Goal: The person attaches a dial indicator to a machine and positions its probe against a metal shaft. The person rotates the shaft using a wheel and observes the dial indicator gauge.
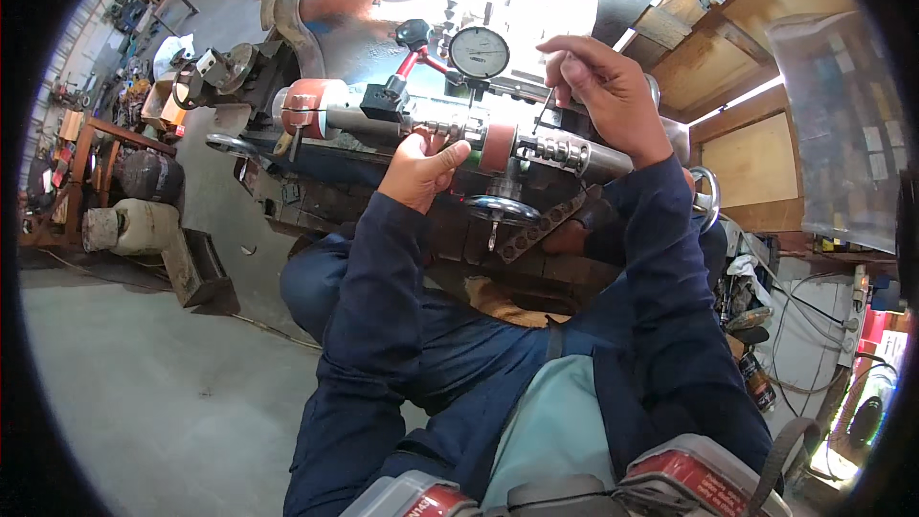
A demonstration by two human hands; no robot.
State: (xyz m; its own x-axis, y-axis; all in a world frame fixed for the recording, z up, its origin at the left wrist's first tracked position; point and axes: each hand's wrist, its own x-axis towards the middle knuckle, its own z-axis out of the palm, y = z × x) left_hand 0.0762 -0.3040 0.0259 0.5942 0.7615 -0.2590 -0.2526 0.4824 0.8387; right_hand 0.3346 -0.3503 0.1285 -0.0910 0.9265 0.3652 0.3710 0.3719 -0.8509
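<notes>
My left hand (424, 168) is closed around a stepped metal shaft (450, 126), its thumb along the near side. Right above stands a dial gauge (479, 52), its stem pointing down at the shaft. A red jointed holder arm (406, 65) with a black knob rises beside the gauge from a black block (385, 101). Over the shaft's right part, my right hand (617, 101) pinches a thin dark rod, possibly a hex key (542, 115). Its lower end is near a ribbed metal collar (555, 150). The fingertips partly hide the rod's upper end.
Below the shaft are a handwheel (503, 211) and a perforated metal strip (544, 230). Reddish-brown clamps (314, 107) stand along the machine. At left are a gas cylinder (144, 227) and a metal box (194, 268) on the floor. A clear plastic sheet (842, 124) hangs at right.
</notes>
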